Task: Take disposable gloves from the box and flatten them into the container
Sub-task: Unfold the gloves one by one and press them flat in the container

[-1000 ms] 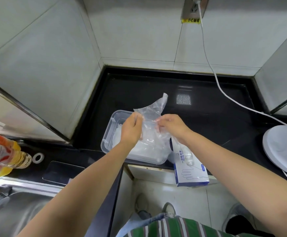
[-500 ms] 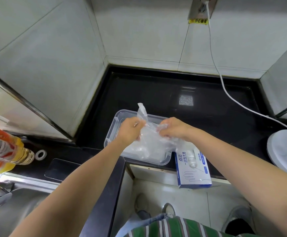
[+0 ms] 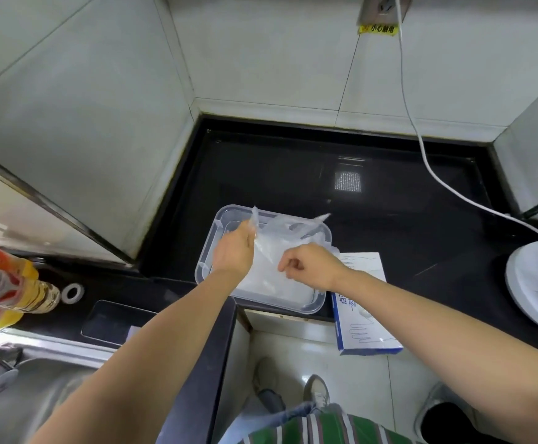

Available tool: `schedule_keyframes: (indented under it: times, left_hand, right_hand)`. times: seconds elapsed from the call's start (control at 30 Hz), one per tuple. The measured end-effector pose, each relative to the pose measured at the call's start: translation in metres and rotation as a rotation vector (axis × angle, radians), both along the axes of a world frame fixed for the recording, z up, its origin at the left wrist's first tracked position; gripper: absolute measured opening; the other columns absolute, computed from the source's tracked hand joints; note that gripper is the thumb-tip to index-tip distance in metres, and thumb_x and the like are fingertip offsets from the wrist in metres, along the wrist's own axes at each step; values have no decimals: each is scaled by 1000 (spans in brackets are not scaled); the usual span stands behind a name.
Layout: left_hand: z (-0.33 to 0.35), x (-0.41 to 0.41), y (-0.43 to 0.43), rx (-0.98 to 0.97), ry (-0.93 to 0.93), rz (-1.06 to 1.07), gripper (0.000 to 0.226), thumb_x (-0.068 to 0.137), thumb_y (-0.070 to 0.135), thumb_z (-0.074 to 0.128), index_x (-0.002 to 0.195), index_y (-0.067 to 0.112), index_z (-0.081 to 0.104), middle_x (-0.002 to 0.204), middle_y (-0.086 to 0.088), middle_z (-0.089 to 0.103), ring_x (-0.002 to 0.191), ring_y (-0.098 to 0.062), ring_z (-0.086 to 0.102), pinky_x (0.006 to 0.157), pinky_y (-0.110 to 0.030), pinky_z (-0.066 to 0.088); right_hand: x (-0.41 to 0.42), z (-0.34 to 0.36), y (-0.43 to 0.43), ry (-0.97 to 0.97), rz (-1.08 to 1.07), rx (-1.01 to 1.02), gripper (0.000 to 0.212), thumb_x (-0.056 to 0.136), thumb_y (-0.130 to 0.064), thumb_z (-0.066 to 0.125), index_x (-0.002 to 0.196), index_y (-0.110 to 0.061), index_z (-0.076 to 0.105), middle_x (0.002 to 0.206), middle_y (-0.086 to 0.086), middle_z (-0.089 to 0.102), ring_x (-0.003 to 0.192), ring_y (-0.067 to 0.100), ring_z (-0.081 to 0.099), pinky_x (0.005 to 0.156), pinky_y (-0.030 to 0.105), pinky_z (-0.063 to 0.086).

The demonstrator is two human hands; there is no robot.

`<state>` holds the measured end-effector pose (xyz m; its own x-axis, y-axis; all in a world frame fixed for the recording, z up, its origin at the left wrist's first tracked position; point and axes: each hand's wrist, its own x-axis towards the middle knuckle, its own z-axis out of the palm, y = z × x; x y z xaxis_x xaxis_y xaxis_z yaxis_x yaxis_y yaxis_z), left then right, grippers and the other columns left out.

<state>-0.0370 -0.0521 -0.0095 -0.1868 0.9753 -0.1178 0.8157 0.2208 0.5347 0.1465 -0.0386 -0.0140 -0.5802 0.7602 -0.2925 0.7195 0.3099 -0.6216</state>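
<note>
A clear plastic container (image 3: 208, 248) sits on the black counter near its front edge, with pale flattened gloves inside. Over it I hold one thin transparent disposable glove (image 3: 285, 232), spread low across the container. My left hand (image 3: 234, 249) pinches the glove's left edge, a tip of it sticking up above my fingers. My right hand (image 3: 309, 264) has curled fingers at the glove's right lower edge and seems to pinch it. The white and blue glove box (image 3: 365, 302) lies flat to the right of the container, overhanging the counter edge.
A white cable (image 3: 421, 149) runs from the wall socket across the counter to a white round fan base (image 3: 537, 286) at the right. On the left are oil bottles (image 3: 1, 283), a tape roll (image 3: 73, 293), a dark phone (image 3: 114, 322) and a steel sink (image 3: 21, 395).
Both hands lowered the glove from upright above the container to nearly flat over it. My right hand moved down and toward me along the glove.
</note>
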Motion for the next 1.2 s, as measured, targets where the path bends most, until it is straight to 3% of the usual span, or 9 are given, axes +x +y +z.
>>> schedule_keyframes:
  times: [0.17, 0.3, 0.4, 0.53, 0.7, 0.8, 0.93, 1.1, 1.2]
  left_hand:
    - [-13, -8, 3, -182, 108, -202, 25, 104, 22, 40, 124, 17, 54, 102, -7, 65, 83, -18, 62, 67, -21, 48]
    - [-7, -14, 16, -198, 74, -305, 30, 105, 33, 33, 119, 23, 57, 102, 0, 64, 85, -14, 59, 71, -21, 44]
    - [-1, -23, 28, -218, 117, -413, 26, 102, 41, 42, 114, 25, 58, 99, 3, 64, 88, -16, 61, 72, -23, 44]
    - [-1, -27, 39, -221, 286, -594, 46, 91, 41, 62, 133, 28, 45, 121, -1, 61, 103, -20, 60, 80, -27, 49]
    - [-4, -7, 28, 120, 786, -623, 57, 84, 8, 66, 134, 17, 42, 129, -7, 45, 118, -24, 44, 97, -33, 38]
    - [-9, 7, 17, 71, 650, -594, 45, 86, 2, 59, 128, 12, 46, 125, -9, 50, 110, -23, 52, 92, -30, 43]
    - [-20, 11, 17, -418, 376, -346, 38, 95, 6, 49, 133, 9, 45, 129, -15, 52, 111, -30, 57, 88, -34, 48]
    - [-55, -5, 15, -676, 222, -296, 81, 93, 20, 59, 154, 31, 7, 155, -19, 14, 124, -33, 46, 97, -37, 45]
    - [-65, -8, 16, -692, 263, -296, 100, 83, 22, 72, 151, 34, 0, 150, -18, 17, 124, -35, 43, 92, -39, 47]
  right_hand:
    - [-12, 5, 8, 290, -91, 116, 19, 93, -10, 57, 96, -21, 73, 90, -6, 71, 82, 14, 65, 75, 32, 54]
    - [-17, 2, 13, 269, -69, 176, 19, 92, -12, 57, 94, -22, 73, 86, -5, 70, 77, 15, 64, 72, 35, 54]
    - [-21, 3, 18, 102, 7, -28, 20, 95, -14, 57, 108, -22, 70, 93, -3, 68, 84, 18, 63, 80, 31, 51]
    - [-30, -1, 15, -291, 230, -286, 52, 99, -26, 52, 148, -23, 36, 123, -3, 60, 112, 20, 54, 98, 27, 42]
    - [-50, -14, 10, -282, 139, -485, 77, 100, -27, 51, 158, -19, 1, 147, 10, 45, 117, 25, 57, 103, 39, 46]
    - [-57, -20, 10, -291, 95, -432, 69, 98, -21, 52, 155, -12, 14, 140, 17, 45, 114, 31, 57, 100, 46, 47]
    - [-55, -24, 6, -282, 59, -460, 71, 96, -14, 53, 156, -13, 13, 144, 14, 37, 120, 30, 52, 102, 42, 46]
    - [-43, -24, 12, -115, -273, -651, 80, 99, -11, 51, 158, -27, -1, 144, 10, 42, 112, 30, 63, 88, 40, 58]
    - [-39, -21, 11, -142, -438, -785, 89, 100, -17, 51, 154, -26, -19, 133, 16, 54, 98, 30, 71, 86, 41, 59]
